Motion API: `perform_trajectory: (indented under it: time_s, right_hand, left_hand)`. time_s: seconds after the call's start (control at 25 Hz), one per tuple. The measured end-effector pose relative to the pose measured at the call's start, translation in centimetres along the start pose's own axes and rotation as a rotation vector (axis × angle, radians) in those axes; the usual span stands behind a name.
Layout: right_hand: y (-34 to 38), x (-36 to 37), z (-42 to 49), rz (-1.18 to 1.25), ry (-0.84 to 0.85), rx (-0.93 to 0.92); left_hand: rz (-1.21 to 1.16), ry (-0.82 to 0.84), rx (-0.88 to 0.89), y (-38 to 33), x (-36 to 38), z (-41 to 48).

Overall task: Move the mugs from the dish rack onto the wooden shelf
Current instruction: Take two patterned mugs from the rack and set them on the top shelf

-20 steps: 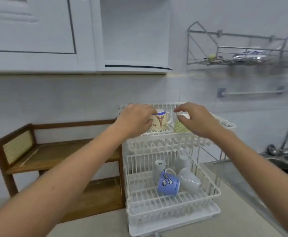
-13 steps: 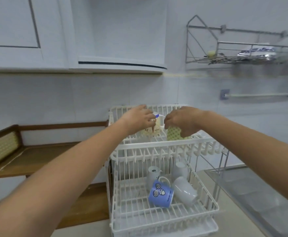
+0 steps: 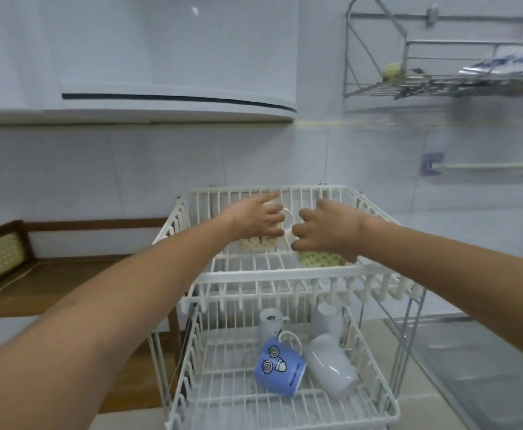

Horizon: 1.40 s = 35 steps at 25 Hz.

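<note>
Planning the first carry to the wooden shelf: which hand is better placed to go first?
Probably the left hand. It is over a mug on the top tier of the dish rack, and the wooden shelf lies on that side. The right hand would have to cross over.

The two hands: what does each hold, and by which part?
Left hand grips the cream mug by its body; right hand the green-patterned mug likewise.

My left hand (image 3: pixel 258 220) is around a cream mug (image 3: pixel 258 243) in the top tier of the white dish rack (image 3: pixel 285 276), and my right hand (image 3: pixel 328 229) covers a green-dotted mug (image 3: pixel 319 259) beside it. Below lie a blue mug (image 3: pixel 280 369) and pale ones. The wooden shelf (image 3: pixel 36 283) stands left.
</note>
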State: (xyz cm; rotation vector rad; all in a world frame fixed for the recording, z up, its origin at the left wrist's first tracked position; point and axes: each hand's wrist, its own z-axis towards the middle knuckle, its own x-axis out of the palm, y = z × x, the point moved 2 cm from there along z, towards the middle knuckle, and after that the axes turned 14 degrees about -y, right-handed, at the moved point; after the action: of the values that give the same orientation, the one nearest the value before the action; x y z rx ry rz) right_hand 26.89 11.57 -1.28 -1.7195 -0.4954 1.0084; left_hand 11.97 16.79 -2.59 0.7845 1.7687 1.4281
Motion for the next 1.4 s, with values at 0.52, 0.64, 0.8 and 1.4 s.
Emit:
perform_trajectory:
  time_s: [0.52,0.64,0.8,1.4]
  right_hand:
    - [-4.4,-3.1,-2.4,1.15,-0.704,1.108]
    - [-2.4,-7.1,0.5,1.424,-0.828,1.113]
    - [0.2,-12.9,4.9,1.557,-0.841,1.062]
    - [8.9,-21.6,27.7,1.612,-0.59,1.341]
  left_hand:
    - [-0.685,-0.489,-1.437,3.3,-0.9,-15.8]
    - [-0.858,-0.464,-1.623,2.0,-0.5,-21.1]
    - [-1.06,-0.48,-1.781,-1.7,1.2,-28.1]
    - [-1.233,-0.099,-2.228,-10.9,15.5,-38.6]
